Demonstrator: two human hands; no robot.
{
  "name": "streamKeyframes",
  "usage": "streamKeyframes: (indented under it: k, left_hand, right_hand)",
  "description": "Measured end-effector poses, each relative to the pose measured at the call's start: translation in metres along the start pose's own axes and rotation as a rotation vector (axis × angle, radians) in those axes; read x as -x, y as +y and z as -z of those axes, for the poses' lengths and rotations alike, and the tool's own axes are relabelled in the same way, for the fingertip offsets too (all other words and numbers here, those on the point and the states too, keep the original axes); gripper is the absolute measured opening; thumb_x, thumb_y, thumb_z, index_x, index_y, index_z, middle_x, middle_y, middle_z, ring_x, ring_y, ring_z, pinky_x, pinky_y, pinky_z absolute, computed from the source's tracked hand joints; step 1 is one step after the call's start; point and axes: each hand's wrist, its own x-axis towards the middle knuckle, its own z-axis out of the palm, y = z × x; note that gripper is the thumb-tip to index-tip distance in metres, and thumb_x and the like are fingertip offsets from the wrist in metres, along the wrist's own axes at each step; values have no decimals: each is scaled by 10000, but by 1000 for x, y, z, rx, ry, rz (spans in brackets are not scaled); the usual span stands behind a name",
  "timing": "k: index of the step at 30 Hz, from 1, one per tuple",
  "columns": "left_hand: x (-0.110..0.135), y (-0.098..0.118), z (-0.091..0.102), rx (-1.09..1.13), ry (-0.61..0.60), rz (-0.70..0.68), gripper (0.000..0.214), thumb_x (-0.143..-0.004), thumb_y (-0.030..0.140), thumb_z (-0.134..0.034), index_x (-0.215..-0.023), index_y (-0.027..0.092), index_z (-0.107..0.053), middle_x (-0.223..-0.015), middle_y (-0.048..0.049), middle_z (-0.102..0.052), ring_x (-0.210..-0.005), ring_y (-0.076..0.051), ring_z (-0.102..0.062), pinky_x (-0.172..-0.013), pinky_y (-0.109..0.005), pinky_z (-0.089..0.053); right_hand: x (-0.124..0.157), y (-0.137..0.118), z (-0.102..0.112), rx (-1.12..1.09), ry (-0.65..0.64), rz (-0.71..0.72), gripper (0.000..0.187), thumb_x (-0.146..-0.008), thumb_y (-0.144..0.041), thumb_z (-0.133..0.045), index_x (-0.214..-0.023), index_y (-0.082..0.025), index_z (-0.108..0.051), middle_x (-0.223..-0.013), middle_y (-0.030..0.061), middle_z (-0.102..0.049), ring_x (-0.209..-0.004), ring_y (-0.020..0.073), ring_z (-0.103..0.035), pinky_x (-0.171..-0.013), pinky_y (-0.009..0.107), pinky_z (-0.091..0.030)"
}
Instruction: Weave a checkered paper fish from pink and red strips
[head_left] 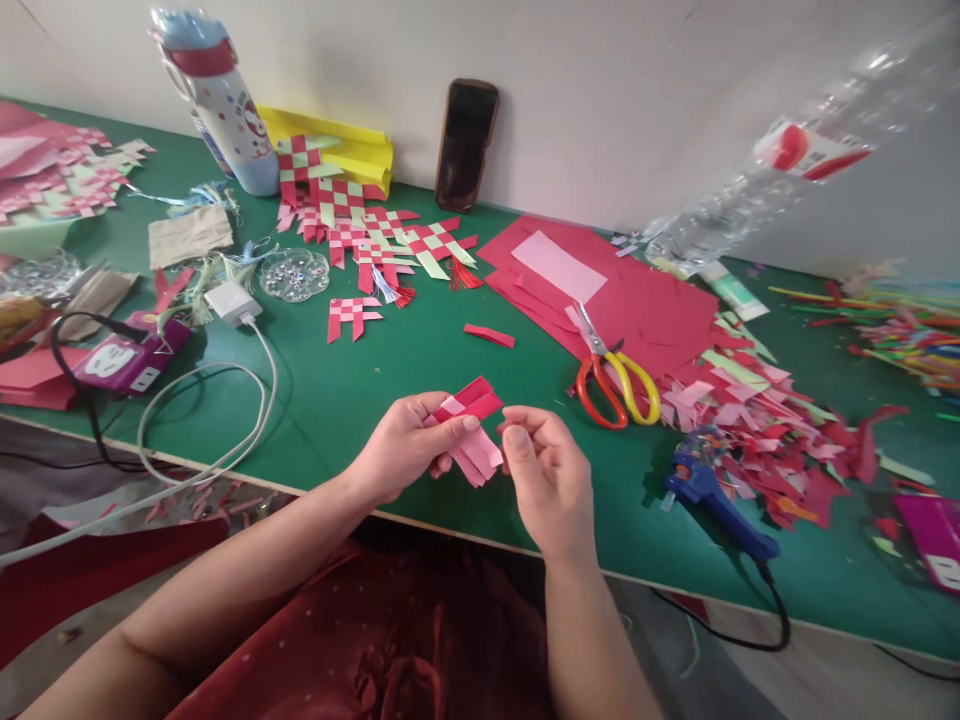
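Note:
My left hand (409, 440) pinches a small bundle of red and pink paper strips (474, 430) just above the front of the green table (375, 360). The strips cross each other and stick out past my thumb. My right hand (546, 475) sits right beside them, fingers curled, its thumb and forefinger tips at the strips' right edge. I cannot tell whether the right hand grips a strip or only touches it.
Red-and-yellow scissors (615, 385) lie on red paper sheets (622, 290). A blue glue gun (712, 490) sits by a heap of paper scraps (757, 420). Woven paper pieces (367, 235), a phone (466, 140), a bottle (225, 95) and a charger with cable (234, 300) stand farther back.

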Motion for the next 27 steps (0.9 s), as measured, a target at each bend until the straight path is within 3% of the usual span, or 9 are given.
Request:
streamKeyframes:
  k: [7, 23, 27]
  left_hand:
    - [4, 3, -5, 6, -63, 31, 361, -777, 452, -746, -741, 135, -576, -543, 38, -573, -402, -36, -461, -369, -129, -375]
    - [5, 3, -6, 77, 11, -11, 330, -719, 351, -810, -864, 128, -616, -588, 34, -612, -436, -48, -511, -409, -142, -419]
    - [4, 4, -7, 67, 0, 11, 392, -673, 386, -842, -857, 126, -613, -564, 37, -605, -420, -53, -511, -403, -146, -415]
  right_hand:
    - [-9, -10, -10, 81, -3, 0, 216, -875, -413, -579, -808, -208, -569, -678, -22, -618, -535, 98, -550, -488, 205, -455]
    - [-10, -6, -14, 14, 50, -17, 261, -880, -452, -586, -816, -200, -555, -686, -15, -603, -577, 109, -558, -525, 226, -477]
    - [-11, -7, -14, -93, -14, -74, 301, -860, -486, -609, -953, -203, -566, -787, 10, -653, -635, 128, -604, -561, 246, -509]
